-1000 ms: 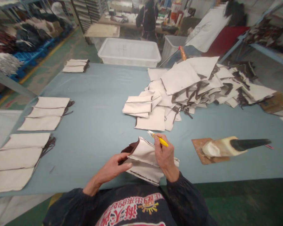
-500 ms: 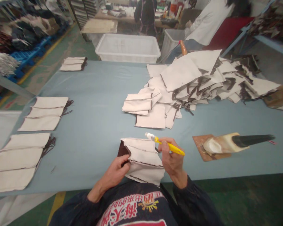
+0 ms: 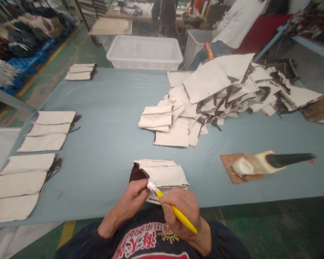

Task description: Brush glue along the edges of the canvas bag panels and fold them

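Observation:
A cream fabric piece with a dark brown lining lies at the table's front edge, its left end held open. My left hand pinches that left edge. In my right hand is a yellow-handled brush; its white-coated bristles touch the piece's edge beside my left fingertips. To the right, a container of white paste with a black handle rests on a brown board. Behind the held piece sits a big heap of similar cream pieces.
Stacked cream pieces lie at the table's left side and far left corner. Beyond the blue-green table stands a white plastic bin. A person in a white top is at the back right.
My right hand has moved left and toward me, bringing the brush tip from above the piece down to its left edge. My left hand still grips the piece, which has shifted slightly left.

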A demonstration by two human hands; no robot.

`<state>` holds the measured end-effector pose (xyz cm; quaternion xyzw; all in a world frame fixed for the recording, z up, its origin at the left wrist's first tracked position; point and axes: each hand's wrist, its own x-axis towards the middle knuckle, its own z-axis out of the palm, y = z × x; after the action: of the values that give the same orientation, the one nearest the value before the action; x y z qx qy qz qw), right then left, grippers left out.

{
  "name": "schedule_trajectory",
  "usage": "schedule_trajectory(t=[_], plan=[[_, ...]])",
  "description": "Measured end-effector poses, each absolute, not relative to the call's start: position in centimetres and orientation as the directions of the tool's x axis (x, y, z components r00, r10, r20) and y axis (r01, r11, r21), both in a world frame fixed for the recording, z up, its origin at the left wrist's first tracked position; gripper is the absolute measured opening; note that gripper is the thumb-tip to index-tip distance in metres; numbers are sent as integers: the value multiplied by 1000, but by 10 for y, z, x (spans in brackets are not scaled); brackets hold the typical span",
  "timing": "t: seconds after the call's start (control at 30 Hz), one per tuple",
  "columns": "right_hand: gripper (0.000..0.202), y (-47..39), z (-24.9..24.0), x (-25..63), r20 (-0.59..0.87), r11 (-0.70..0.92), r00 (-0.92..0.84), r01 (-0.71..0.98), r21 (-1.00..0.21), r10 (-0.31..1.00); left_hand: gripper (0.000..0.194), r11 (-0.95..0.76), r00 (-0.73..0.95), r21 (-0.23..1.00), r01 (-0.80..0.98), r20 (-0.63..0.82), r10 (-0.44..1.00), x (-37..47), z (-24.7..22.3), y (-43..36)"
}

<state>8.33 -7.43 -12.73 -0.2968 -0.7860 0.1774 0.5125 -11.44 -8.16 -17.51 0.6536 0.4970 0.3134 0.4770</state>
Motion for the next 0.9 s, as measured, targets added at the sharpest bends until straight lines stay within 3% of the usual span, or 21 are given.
schedule_trajectory(t=[0.13,0.33,0.53,0.63,0.77,0.9], plan=[[19,-72,-125,87,657,686,-212,331,-648,723,24,-66,251,913,403,-41,967,-116,-176,-81],[19,-72,-129,79,704,772,-318,248,-585,635,25,-78,304,939,335,-30,952,-118,-169,-78],[17,-66,-129,83,659,689,-214,318,-651,721,22,-59,270,930,363,-45,962,-118,-168,-74],[20,-65,-133,82,635,683,-253,243,-689,730,19,35,266,962,270,-110,958,-116,-165,-71],[27,-58,-141,89,406,408,-37,133,-903,913,16,274,234,958,87,-287,929,-115,-161,-64],[35,-46,-140,99,307,308,57,-14,-951,950,29,458,284,881,-120,-412,866,-113,-153,-51]])
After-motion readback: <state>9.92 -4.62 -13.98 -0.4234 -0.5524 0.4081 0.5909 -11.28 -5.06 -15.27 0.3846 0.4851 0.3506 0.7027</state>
